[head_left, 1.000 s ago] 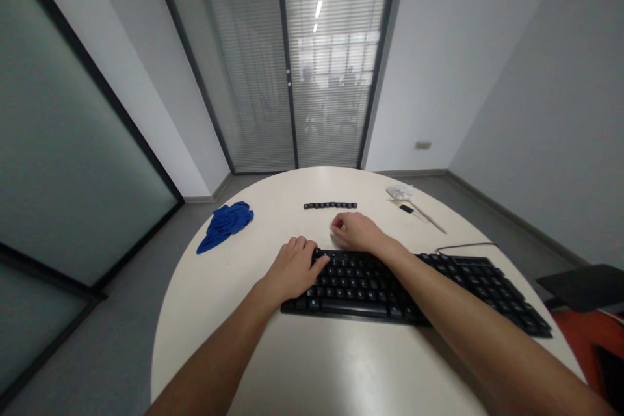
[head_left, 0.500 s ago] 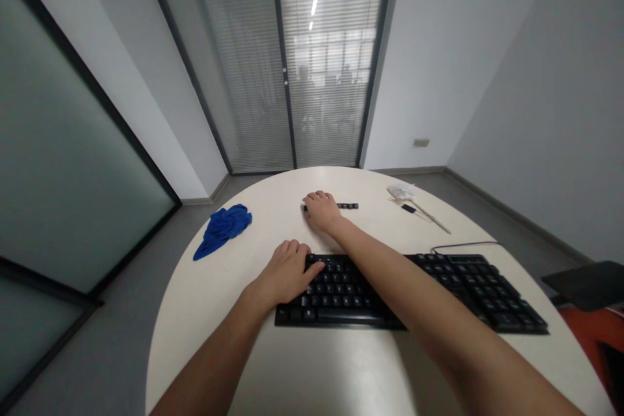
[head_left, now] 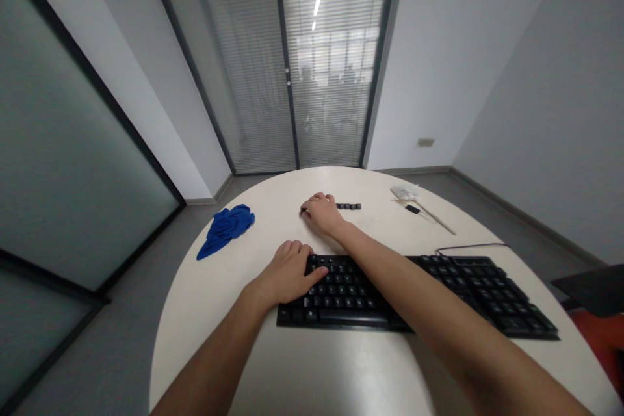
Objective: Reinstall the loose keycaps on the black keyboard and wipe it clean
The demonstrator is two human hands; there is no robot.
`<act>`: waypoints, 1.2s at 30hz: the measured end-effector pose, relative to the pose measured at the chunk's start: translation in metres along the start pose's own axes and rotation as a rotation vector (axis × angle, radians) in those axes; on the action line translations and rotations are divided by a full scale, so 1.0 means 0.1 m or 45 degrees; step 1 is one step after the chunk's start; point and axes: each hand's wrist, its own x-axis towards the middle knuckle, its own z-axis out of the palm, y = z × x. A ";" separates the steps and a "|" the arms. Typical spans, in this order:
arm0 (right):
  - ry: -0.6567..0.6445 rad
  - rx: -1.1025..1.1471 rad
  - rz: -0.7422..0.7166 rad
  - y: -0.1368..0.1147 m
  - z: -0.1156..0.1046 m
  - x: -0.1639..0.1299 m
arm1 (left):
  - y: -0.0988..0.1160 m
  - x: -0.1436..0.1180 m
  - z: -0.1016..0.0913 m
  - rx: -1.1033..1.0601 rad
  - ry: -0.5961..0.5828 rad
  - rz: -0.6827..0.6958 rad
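Right grip (head_left: pixel 322 213) seemingly touching keycaps (head_left: pixel 349 207); left grip (head_left: pixel 288 273) on keyboard (head_left: pixel 346 302)

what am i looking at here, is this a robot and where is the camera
There's no robot: these are a person's own bare hands, seen from a camera worn on the head, looking forward and down. The left hand rests on the left end of a black keyboard. The right hand covers part of a row of small black keycaps; whether it grips any is unclear. Also on the pale table lie a blue cloth and a thin stick.
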 end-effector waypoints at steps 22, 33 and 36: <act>-0.540 1.173 -0.009 0.28 -0.31 -0.98 | -0.13 0.00 -0.08 -0.129 -0.026 0.120; -0.482 0.998 0.004 0.15 -0.41 -1.01 | -0.14 -0.01 -0.08 -0.133 -0.019 0.126; -0.424 0.860 0.027 0.09 -0.46 -1.03 | -0.15 -0.01 -0.07 -0.133 -0.016 0.134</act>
